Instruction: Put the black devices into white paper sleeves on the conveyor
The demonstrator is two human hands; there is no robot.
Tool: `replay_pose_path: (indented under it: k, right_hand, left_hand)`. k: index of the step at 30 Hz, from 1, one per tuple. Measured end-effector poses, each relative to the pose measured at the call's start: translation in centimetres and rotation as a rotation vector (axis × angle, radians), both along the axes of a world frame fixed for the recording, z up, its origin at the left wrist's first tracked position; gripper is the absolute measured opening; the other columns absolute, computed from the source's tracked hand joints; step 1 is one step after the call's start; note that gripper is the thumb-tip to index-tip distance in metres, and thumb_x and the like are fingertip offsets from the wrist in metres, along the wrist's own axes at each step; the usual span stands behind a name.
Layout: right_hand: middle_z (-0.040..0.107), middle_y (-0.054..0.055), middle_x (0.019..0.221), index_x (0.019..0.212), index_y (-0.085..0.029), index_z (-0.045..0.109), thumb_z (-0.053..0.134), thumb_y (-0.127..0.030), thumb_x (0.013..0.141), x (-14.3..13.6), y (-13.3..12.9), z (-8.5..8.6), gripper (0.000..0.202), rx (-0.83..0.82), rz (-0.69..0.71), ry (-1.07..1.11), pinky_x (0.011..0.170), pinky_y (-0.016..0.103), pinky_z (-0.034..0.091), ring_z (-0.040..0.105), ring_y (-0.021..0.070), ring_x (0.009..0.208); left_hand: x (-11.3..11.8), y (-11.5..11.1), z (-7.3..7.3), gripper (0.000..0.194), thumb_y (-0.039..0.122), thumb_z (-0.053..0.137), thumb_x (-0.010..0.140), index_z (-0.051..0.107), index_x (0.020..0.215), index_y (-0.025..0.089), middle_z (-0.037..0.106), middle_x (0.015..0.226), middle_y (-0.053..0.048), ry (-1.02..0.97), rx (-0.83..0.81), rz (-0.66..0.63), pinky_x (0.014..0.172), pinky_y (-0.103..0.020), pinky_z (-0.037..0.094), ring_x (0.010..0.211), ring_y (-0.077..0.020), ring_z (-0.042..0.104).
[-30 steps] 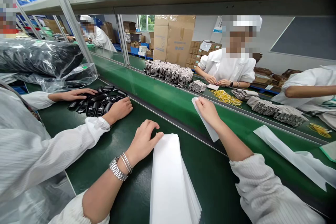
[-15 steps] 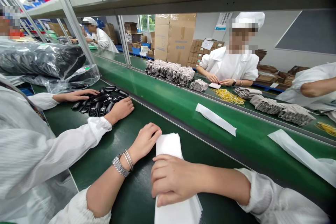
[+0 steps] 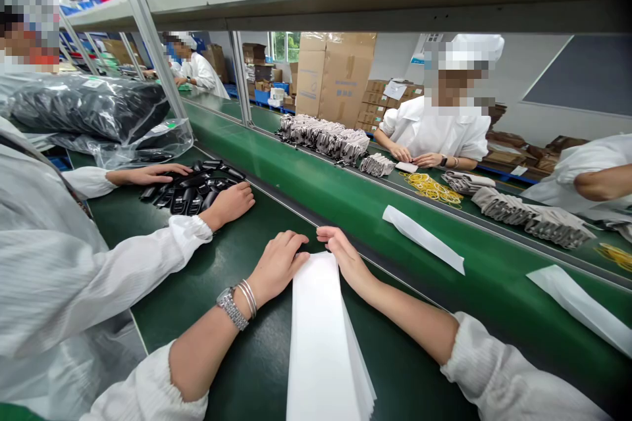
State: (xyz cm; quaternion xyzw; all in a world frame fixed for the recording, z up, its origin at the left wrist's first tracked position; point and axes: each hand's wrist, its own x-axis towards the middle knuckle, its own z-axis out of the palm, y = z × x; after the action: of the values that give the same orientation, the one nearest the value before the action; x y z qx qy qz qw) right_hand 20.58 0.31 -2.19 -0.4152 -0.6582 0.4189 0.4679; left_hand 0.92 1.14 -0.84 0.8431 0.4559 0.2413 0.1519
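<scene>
A fanned stack of white paper sheets (image 3: 318, 342) lies lengthwise before me on the green work surface, its lower sheets spread out to the right. At its far left corner, my left hand (image 3: 279, 266) rests with the thumb against the corner and the bent fingers apart from it, just past the far end. A watch and bangles circle that wrist. My right hand (image 3: 348, 263) is beside the far right corner, fingers stretched out and reaching past the end. Neither hand is wrapped round the stack.
A green conveyor belt (image 3: 336, 184) runs beyond my hands, carrying a white strip (image 3: 424, 240) and another strip (image 3: 577, 306). To my left, a co-worker's hands touch black plastic parts (image 3: 190, 194). Across the belt are grey bundles (image 3: 323, 135) and yellow rubber bands (image 3: 432, 189).
My right hand has moved from the middle of the stack to its far right corner, uncovering the sheets. The left hand stays near the far left corner. White strips on the belt have shifted right.
</scene>
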Motion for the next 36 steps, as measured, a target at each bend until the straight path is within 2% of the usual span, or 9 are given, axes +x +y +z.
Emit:
replay_pose_path:
  k: [5,10,14,20,25,36]
  right_hand:
    - [0.055,0.007,0.127,0.122,-0.025,0.052,0.040,-0.054,0.095,-1.5,1.3,-1.1,0.041,-0.030,0.052,0.052,0.106,0.040,0.037,0.053,0.0195,0.119]
    - [0.060,0.009,0.119,0.114,-0.023,0.056,0.044,-0.061,0.091,-0.5,2.8,-1.2,0.047,-0.111,0.022,0.116,0.095,0.039,0.045,0.059,0.0205,0.108]
    - [0.064,0.010,0.107,0.103,-0.019,0.061,0.046,-0.064,0.088,0.1,3.5,-1.3,0.050,-0.182,0.040,0.193,0.089,0.038,0.048,0.062,0.0214,0.101]
    - [0.068,0.010,0.098,0.100,-0.018,0.064,0.045,-0.065,0.088,-0.5,3.3,-1.5,0.052,-0.147,0.055,0.146,0.088,0.039,0.047,0.064,0.0209,0.094]
    - [0.069,0.010,0.097,0.105,-0.017,0.063,0.045,-0.066,0.087,-0.6,3.0,-1.3,0.054,-0.145,0.071,0.099,0.088,0.039,0.046,0.064,0.0218,0.095]
    - [0.070,0.011,0.093,0.104,-0.018,0.061,0.046,-0.072,0.083,-0.5,2.9,-1.0,0.060,-0.166,0.070,0.051,0.087,0.043,0.047,0.065,0.0242,0.091]
  left_hand:
    - [0.1,0.0,0.0,0.028,0.035,0.040,0.097,0.057,0.115,0.022,0.059,0.107,-0.006,-0.002,0.019,-0.029,0.089,-0.039,0.044,0.102,-0.0228,0.053]
    - [-0.8,0.6,0.1,0.036,0.040,0.030,0.100,0.060,0.105,0.020,0.059,0.099,-0.006,-0.069,0.024,0.031,0.089,-0.037,0.044,0.094,-0.0207,0.053]
    - [-1.2,0.9,0.1,0.041,0.042,0.030,0.100,0.063,0.101,0.019,0.059,0.096,-0.006,-0.078,0.019,0.015,0.088,-0.036,0.044,0.092,-0.0199,0.053]
    - [-1.3,0.8,0.3,0.045,0.042,0.029,0.100,0.066,0.095,0.018,0.060,0.092,-0.006,-0.064,0.026,-0.001,0.086,-0.035,0.042,0.089,-0.0191,0.052]
    - [-1.2,0.6,0.3,0.044,0.041,0.030,0.100,0.067,0.089,0.019,0.061,0.091,-0.006,-0.049,0.032,0.017,0.084,-0.034,0.042,0.086,-0.0183,0.052]
    - [-1.1,0.4,-0.1,0.040,0.039,0.033,0.099,0.066,0.088,0.019,0.061,0.092,-0.006,-0.052,0.029,0.024,0.081,-0.034,0.041,0.086,-0.0183,0.052]
